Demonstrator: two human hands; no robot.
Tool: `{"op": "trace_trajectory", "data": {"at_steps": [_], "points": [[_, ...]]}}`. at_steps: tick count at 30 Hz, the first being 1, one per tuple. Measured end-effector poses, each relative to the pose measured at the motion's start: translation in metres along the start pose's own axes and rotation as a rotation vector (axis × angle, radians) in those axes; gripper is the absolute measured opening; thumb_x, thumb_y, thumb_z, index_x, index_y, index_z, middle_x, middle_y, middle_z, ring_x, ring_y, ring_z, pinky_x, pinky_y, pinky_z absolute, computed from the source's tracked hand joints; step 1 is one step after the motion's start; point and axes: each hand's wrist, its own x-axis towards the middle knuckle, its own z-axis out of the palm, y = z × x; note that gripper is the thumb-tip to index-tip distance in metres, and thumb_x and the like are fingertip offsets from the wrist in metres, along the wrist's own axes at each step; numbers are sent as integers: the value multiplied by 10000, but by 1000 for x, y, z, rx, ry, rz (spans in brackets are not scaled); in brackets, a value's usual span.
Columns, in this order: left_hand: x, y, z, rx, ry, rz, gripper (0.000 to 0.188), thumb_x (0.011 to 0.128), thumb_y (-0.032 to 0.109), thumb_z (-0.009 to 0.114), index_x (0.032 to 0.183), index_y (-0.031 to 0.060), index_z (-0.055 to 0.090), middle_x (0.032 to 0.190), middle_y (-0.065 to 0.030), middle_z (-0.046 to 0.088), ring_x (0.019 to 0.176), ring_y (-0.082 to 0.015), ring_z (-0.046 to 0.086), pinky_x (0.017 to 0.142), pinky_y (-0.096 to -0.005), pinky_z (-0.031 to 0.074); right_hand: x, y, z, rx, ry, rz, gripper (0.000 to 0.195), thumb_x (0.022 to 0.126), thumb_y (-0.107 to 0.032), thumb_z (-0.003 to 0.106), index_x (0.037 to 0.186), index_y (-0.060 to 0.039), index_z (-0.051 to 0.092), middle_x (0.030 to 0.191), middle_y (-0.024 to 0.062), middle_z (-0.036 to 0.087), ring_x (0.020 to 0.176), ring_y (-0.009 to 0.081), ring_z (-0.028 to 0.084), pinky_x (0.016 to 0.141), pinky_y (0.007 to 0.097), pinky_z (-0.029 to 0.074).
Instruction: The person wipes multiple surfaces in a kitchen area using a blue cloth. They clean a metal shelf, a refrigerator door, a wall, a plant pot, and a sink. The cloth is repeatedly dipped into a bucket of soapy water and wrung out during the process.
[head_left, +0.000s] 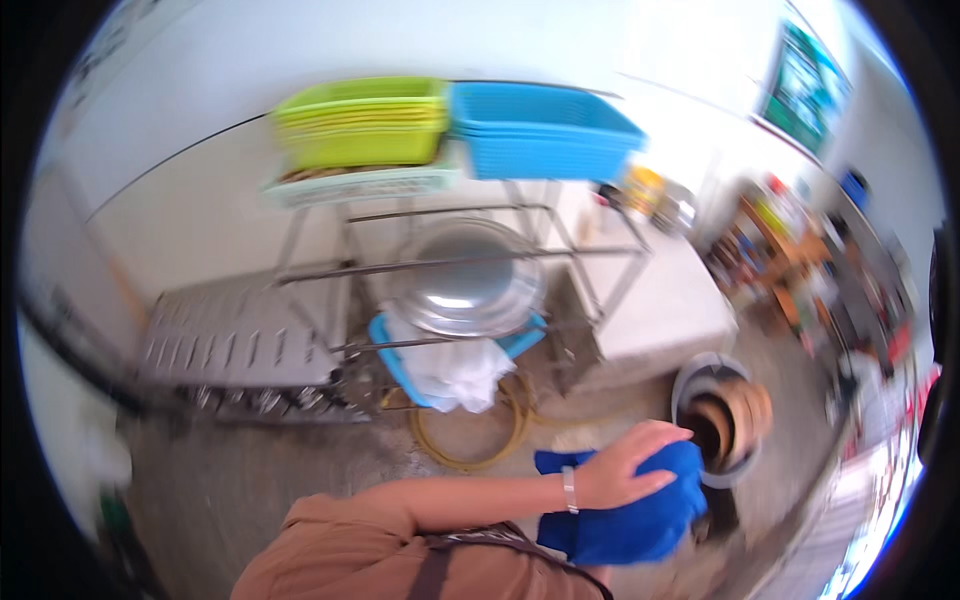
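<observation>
My left hand (634, 465) reaches across from the left, a pale band around its wrist. It presses against a bunched blue cloth (622, 525), with thumb and fingers spread around part of the fabric. A little bare skin shows below the cloth, but my right hand is out of sight, possibly beneath it. Just beyond my left fingertips stands a grey bucket (716, 364) with curved brown pieces (739, 420) in it. Motion blur softens the details.
Ahead is a metal rack (450, 262) with green baskets (360, 124) and blue baskets (547, 135) on top. A large round metal pan (465, 277) leans inside it, above a blue tub (401, 367) with white plastic. A yellow hose (465, 465) coils on the floor. A white ledge (660, 292) stands right.
</observation>
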Motion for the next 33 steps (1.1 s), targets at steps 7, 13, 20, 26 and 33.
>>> {"op": "trace_trajectory", "data": {"at_steps": [7, 13, 20, 26, 33], "points": [[-53, -66, 24, -854, -65, -1118, 340, 917, 173, 462, 1237, 73, 404, 1109, -110, 549, 934, -225, 585, 781, -335, 486, 30, 2, 14, 145, 30, -150, 329, 922, -177, 409, 1210, -26, 461, 1162, 116, 531, 1046, 226, 527, 891, 305, 440], [-75, -96, 14, -805, -368, -1148, 272, 923, 178, 450, 1166, 65, 494, 1133, -94, 562, 971, -192, 582, 797, -308, 463, -5, 1, 33, -629, 352, -497, 288, 902, -64, 451, 1184, -13, 473, 1113, 92, 552, 1000, 186, 542, 848, 274, 459], [-105, -140, -5, 20, -391, -619, 291, 840, 243, 602, 1046, 37, 602, 1059, -68, 600, 922, -141, 565, 821, -270, 442, -7, -6, 50, -1665, 708, -547, 204, 780, -6, 628, 958, -55, 542, 802, -26, 532, 769, 83, 536, 711, 226, 456], [-47, -93, -52, -152, -100, -576, 296, 892, 173, 542, 1145, 21, 512, 1051, -38, 564, 975, -117, 531, 867, -262, 422, -18, -82, 78, -785, 691, -547, 271, 691, -19, 709, 788, -57, 460, 774, 29, 481, 724, 142, 502, 720, 302, 473], [0, 66, -79, -503, 253, 171, 391, 862, 402, 437, 855, 36, 574, 840, -124, 577, 767, -249, 588, 879, -462, 385, 26, -128, 166, -2373, 491, -930, 211, 632, -244, 705, 711, -101, 572, 726, 55, 526, 670, 245, 544, 678, 406, 462]]}}
